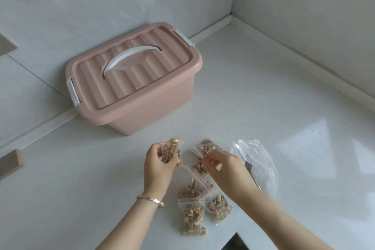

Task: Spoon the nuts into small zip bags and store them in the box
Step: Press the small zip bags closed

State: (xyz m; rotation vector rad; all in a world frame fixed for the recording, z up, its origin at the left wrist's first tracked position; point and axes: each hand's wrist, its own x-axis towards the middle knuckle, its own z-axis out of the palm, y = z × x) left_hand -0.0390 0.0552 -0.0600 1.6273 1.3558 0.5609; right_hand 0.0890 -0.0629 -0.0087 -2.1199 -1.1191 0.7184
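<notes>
Plastic, thin and soft: three filled bags point(192, 217) lay nearest on the counter point(304, 107), overlapping. Above them the left hand point(158, 166) had its fingers clamped round one bag point(171, 151), held upright. The right hand point(225, 166) pinched the zip edge of a second bag point(199, 166).

Judged light, lumpy and slippery — best gripped round the filled belly, not the seal, which might pop.

To the right lay a big bag point(255, 160) with a spoon point(249, 168). Farther off, well apart, stood the box point(132, 103), its lid point(132, 71) shut — to be opened before storing.
</notes>
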